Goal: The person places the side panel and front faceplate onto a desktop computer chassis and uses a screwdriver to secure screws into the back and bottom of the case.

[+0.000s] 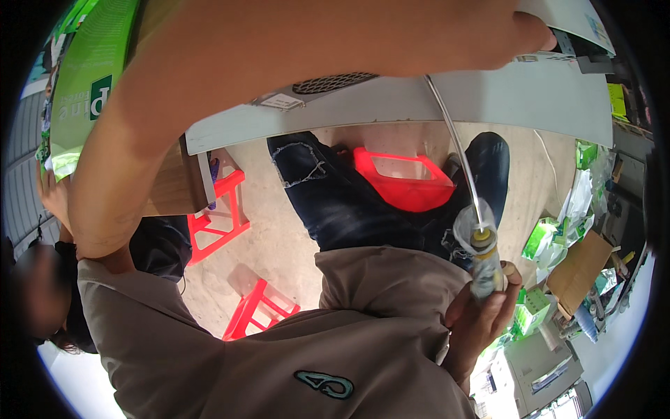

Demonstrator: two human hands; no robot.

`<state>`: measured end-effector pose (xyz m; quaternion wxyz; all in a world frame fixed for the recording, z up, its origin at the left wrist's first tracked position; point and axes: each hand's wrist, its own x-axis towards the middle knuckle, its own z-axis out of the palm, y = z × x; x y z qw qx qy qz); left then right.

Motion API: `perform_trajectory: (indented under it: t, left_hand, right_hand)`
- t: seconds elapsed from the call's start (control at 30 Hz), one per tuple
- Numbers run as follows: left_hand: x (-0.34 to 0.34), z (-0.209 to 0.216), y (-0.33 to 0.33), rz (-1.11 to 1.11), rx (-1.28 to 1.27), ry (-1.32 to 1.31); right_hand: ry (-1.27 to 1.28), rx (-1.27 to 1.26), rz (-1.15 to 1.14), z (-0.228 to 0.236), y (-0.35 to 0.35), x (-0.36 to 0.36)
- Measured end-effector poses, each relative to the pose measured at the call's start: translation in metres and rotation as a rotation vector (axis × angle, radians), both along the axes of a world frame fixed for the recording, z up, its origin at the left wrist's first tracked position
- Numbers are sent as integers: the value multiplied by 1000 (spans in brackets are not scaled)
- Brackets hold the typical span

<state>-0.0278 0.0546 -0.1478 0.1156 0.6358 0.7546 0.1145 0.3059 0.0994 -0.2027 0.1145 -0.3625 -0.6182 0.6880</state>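
Note:
A screwdriver (481,244) is upright in my right hand (481,307), whose fingers are closed round its handle. Clear plastic is wrapped about that yellowish handle. Its long metal shaft slants up and left, passing over the table edge; my left forearm hides the tip. My left arm reaches across the top of the view. The left hand (520,38) is curled at a grey metal casing (572,66), a fingertip against a dark slot with a metal bracket; what it grips is hidden. A dark mesh grille (335,83) shows below the forearm.
The light grey table (391,105) runs in front of me. Red plastic stools (419,192) stand on the floor. At left are a green box (94,77) and another person's hand (52,199). Plastic bags (576,202) and brown cardboard (579,272) lie at right.

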Motion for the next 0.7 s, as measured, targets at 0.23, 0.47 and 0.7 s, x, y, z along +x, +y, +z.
perform_trajectory:
  t: [0.23, 0.47, 0.7]
  left_hand:
    - [11, 8, -5, -19, -15, -14]
    - [15, 18, -22, -14, -8, -66]
    - [34, 38, -29, 167, 166, 99]
  right_hand:
    - [13, 50, 104, -7, 5, 13]
    - [-22, -241, -110, 5, 4, 0]
    - [72, -236, 82, -5, 26, 20]
